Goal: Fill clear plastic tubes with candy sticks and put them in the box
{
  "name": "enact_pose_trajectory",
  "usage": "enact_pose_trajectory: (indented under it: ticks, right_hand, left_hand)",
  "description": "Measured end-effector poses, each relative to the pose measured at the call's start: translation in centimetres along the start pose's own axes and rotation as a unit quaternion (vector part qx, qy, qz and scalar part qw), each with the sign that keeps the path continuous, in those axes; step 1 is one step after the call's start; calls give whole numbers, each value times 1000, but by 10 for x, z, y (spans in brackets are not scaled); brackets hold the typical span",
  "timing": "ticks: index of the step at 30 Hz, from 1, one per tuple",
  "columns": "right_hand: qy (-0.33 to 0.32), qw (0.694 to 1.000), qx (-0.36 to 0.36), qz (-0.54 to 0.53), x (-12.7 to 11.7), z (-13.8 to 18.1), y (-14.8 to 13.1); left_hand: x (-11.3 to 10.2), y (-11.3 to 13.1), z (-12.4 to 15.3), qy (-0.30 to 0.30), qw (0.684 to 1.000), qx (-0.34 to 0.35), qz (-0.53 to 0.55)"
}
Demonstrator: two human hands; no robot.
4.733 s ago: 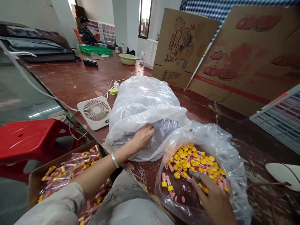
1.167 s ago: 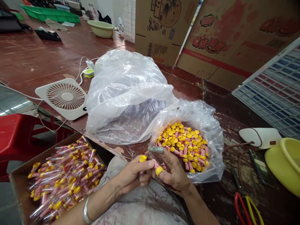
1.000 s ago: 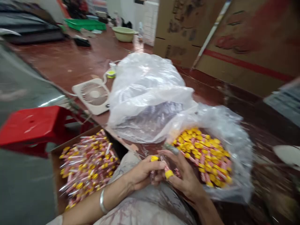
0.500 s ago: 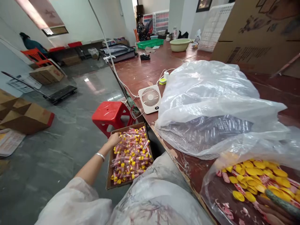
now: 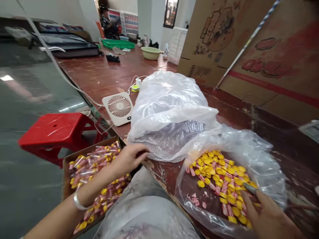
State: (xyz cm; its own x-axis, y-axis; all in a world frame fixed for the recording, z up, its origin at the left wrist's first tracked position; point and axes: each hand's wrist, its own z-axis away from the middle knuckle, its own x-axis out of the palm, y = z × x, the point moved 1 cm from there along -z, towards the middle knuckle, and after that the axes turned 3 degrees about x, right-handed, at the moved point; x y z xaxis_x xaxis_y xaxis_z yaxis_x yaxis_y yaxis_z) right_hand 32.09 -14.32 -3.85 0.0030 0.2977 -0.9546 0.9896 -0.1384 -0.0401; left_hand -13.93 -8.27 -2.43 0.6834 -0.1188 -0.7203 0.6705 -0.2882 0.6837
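Note:
My left hand (image 5: 132, 157), a silver bangle on its wrist, is over the table edge beside the opening of a white plastic bag (image 5: 171, 89). Its fingers are loosely curled, with a gap at the thumb and nothing visible between them. Clear tubes show inside the bag. My right hand (image 5: 269, 212) has its fingers apart over a pile of yellow caps (image 5: 211, 169) with pink-and-white rolled pieces, on a clear plastic sheet (image 5: 259, 152). A grey-green wrapping (image 5: 250, 188) shows on one finger. Below my left forearm, a cardboard box (image 5: 65, 179) holds many yellow-capped tubes (image 5: 92, 162).
A white fan (image 5: 118, 108) stands on the red-brown table (image 5: 94, 73), its cable trailing off the left edge. A red stool (image 5: 54, 129) is beside the box. Large cartons (image 5: 216, 36) stand at the right. Far back are a basin (image 5: 151, 53), a green tray (image 5: 117, 43) and a person.
My left hand has left the box of tubes and moved right to the bag's edge. The view has turned right, bringing more of my right hand and the cap pile into sight.

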Motion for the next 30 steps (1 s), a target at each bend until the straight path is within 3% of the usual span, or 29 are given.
enact_pose_trajectory:
  ticks: [2,6,10,17,21,26,28,30]
  right_hand:
    - [-1,999,20,47,-1,2,1]
    - [-30,997,18,74,5,9,8]
    - [-31,998,12,62,6,16,9]
    - [-123,988,-48,-84,8,5,-27]
    - [-129,983,-59,-117,16,1,-48]
    - [-103,973,-56,-200,15,1,-61]
    - [-73,953,-2,-295,9,1,-64]
    - [-58,910,56,-408,2,1,-71]
  left_hand:
    - [27,25,-38,-29,995,69,-59]
    - [71,39,-116,-79,980,87,-161]
    - [93,41,-147,-119,970,90,-191]
    - [94,30,-130,-118,963,40,-237]
    - [84,24,-120,-84,969,7,-233]
    - [58,30,-87,-10,1000,-11,23]
    - [53,38,-68,-20,982,-48,182]
    - [56,51,-51,-61,929,-98,353]
